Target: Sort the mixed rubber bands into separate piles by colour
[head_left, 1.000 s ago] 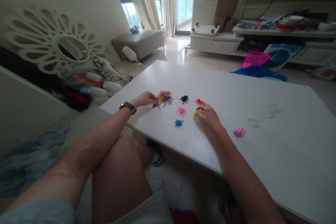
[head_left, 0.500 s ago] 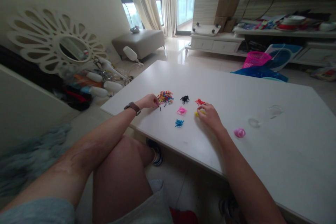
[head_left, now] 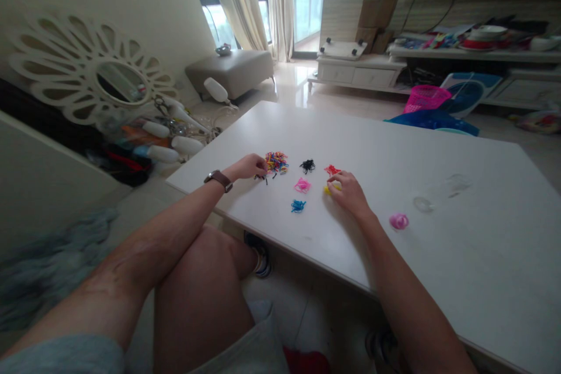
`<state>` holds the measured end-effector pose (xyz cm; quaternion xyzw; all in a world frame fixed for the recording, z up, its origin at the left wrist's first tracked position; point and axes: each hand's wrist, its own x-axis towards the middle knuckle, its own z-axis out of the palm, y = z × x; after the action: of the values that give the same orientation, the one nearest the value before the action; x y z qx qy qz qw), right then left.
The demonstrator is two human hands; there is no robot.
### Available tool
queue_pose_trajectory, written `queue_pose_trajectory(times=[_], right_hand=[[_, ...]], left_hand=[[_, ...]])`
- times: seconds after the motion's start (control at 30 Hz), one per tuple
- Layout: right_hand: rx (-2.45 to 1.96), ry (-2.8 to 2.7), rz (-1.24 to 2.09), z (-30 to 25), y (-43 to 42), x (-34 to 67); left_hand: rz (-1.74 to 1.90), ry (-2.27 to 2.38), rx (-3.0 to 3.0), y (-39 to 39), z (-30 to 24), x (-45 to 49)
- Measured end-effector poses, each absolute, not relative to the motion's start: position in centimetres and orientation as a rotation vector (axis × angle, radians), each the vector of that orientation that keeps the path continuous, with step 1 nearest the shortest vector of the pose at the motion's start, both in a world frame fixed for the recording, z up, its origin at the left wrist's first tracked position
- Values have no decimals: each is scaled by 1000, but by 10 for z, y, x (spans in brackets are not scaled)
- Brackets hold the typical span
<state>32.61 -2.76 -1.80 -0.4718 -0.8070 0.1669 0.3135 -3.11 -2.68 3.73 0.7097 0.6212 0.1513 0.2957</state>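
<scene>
My left hand (head_left: 252, 167) is at the left edge of a mixed pile of small coloured rubber bands (head_left: 277, 161). Its fingers are bent and pressed together; what they pinch is too small to make out. A few dark bands lie beside the fingertips. My right hand (head_left: 349, 191) rests over a small yellow bunch of bands (head_left: 332, 190), its thumb and fingers curled together and partly covering it. Just beyond those fingers lies a red bunch (head_left: 332, 170). Between my hands are a black bunch (head_left: 307, 166), a pink bunch (head_left: 302, 185) and a blue bunch (head_left: 298, 206).
On the white table (head_left: 438, 292), a pink coiled item (head_left: 398, 221) sits right of my right forearm. Farther right are a clear round lid (head_left: 423, 204) and a clear container (head_left: 456, 185). A pink basket (head_left: 426, 98) stands beyond the far edge.
My left hand has shifted slightly, with its fingertips closer in against the mixed pile. My right hand stays almost where it was, over the yellow bands.
</scene>
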Motion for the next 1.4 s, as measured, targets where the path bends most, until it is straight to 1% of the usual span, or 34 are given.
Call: queue_pose_trajectory(times=[0.13, 0.37, 0.53, 0.7, 0.93, 1.07, 1.17, 1.27, 1.4], right_hand=[[-1098, -2144, 481, -10, -34, 321], [-802, -2230, 697, 5, -49, 312], [-701, -2270, 813, 9, -56, 308], [-650, -2293, 853, 8, -59, 305], [-736, -2210, 799, 11, -57, 306], [-978, -2024, 656, 6, -44, 317], [-1169, -1911, 610, -2, -32, 327], [-1262, -1931, 559, -8, -25, 334], [-1267, -1991, 504, -11, -23, 338]], left_hand=[[465, 1499, 1995, -29, 41, -14], [510, 1258, 2012, -32, 45, 28], [492, 1150, 2054, -31, 41, 46], [490, 1080, 2046, -31, 41, 59], [542, 1045, 1985, -29, 41, 66], [525, 1072, 2016, -27, 39, 63], [496, 1083, 2055, -26, 38, 60], [493, 1100, 2069, -25, 35, 57], [510, 1128, 2091, -22, 32, 52]])
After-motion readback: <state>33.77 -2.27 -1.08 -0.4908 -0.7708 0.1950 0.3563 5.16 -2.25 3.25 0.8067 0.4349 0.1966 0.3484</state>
